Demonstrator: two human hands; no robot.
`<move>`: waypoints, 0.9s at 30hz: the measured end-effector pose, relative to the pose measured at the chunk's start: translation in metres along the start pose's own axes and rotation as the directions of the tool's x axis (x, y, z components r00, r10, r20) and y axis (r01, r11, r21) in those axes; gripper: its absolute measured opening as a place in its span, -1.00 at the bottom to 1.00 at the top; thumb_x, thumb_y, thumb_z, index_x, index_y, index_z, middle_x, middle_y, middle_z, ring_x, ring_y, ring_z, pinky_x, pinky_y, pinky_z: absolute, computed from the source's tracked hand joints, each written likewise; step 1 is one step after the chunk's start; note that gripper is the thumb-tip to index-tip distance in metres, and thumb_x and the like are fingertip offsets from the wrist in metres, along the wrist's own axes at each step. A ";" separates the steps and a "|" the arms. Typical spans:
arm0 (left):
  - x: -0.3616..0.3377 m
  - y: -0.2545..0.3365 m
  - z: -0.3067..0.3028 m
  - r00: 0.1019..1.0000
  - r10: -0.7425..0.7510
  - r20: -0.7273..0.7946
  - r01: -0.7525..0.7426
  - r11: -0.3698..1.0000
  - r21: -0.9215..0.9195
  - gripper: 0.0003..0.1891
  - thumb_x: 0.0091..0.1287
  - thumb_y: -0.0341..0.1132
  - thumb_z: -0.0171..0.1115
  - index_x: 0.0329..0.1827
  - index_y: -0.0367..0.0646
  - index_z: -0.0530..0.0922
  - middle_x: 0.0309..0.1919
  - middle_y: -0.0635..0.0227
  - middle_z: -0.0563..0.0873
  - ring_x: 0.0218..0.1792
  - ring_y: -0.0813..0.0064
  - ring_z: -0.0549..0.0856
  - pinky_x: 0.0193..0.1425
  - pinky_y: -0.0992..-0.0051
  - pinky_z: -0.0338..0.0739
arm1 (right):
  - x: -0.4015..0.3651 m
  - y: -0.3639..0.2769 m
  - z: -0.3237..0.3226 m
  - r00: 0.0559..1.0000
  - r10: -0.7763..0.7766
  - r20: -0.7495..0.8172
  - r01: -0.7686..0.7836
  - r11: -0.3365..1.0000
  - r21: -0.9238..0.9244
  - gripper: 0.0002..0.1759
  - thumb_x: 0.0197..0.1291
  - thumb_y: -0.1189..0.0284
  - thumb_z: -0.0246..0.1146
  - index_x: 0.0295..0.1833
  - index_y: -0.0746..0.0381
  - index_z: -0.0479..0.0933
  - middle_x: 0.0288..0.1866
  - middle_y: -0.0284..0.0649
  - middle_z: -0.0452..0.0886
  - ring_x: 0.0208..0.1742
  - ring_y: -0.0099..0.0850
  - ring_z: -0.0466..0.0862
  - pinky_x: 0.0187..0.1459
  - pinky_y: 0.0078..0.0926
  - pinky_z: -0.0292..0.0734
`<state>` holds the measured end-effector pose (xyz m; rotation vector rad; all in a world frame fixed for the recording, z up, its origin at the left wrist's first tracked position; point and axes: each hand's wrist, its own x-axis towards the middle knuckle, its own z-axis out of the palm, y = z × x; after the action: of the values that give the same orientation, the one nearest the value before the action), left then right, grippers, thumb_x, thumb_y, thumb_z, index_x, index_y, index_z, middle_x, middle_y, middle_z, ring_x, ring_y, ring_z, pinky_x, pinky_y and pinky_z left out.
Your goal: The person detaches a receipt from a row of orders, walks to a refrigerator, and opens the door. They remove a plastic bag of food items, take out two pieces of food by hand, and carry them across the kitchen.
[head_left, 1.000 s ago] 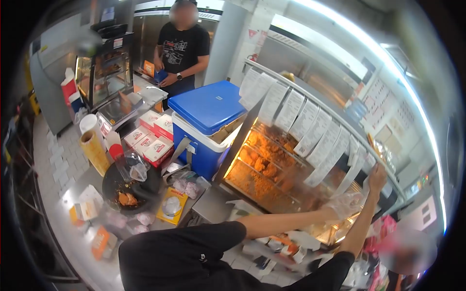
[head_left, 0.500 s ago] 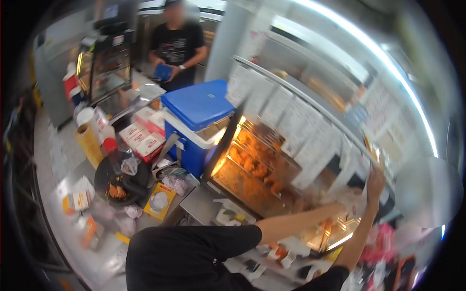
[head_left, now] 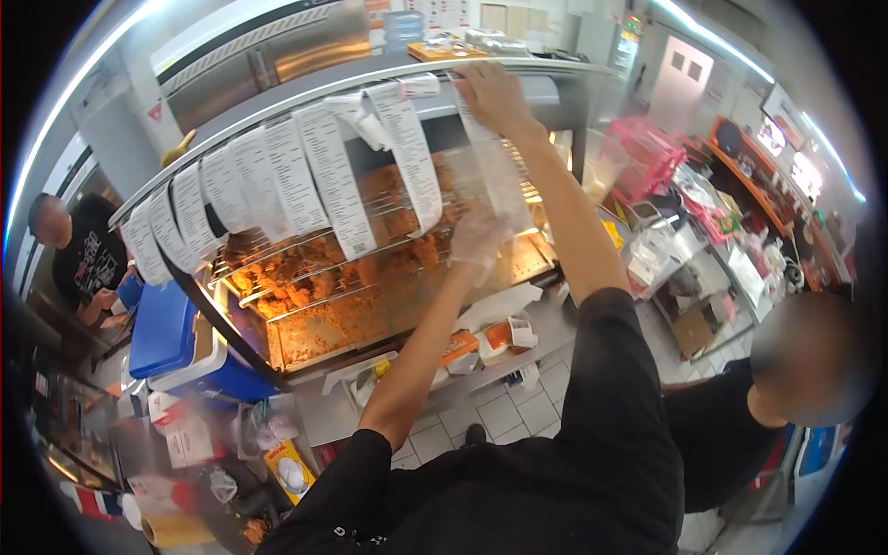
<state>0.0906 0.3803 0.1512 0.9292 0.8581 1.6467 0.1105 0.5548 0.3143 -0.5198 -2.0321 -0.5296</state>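
Paper order slips (head_left: 324,166) are hanging in a row from a metal rail (head_left: 277,111) above a lit warming cabinet (head_left: 388,305) as a worker in a black shirt is reaching up with both arms. The right arm is stretching almost straight, and the right hand (head_left: 495,92) is curling its fingers over the top end of a long slip (head_left: 499,176) at the rail, pinching it there. This slip is dangling at the right end of the row, in front of the cabinet's racks. The left arm is rising at a shallower angle, elbow slightly bent; the left hand (head_left: 476,236), in a clear plastic glove, is hovering by the slip's lower end, though whether it is gripping the paper cannot be told. Fried chicken (head_left: 296,277) is sitting on the racks behind. A blue cooler (head_left: 166,328) is standing left of the cabinet, with a co-worker (head_left: 83,259) beyond it.
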 end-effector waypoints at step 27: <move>0.019 -0.032 0.024 0.934 -0.007 -0.358 0.161 0.901 0.402 -0.76 0.36 -0.24 0.24 -0.04 -0.18 0.66 -0.29 0.33 0.69 -0.46 0.54 0.59 -0.38 0.48 0.50 | -0.013 0.066 -0.004 0.996 -0.011 -0.094 0.013 1.000 0.020 -0.69 0.40 0.14 0.05 -0.02 0.11 0.56 -0.04 -0.23 0.60 0.09 -0.17 0.52 0.10 -0.07 0.35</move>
<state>0.1219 0.4081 0.1365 0.8821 1.5316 1.5995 0.1562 0.6044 0.3155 -0.4619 -1.9506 -0.5302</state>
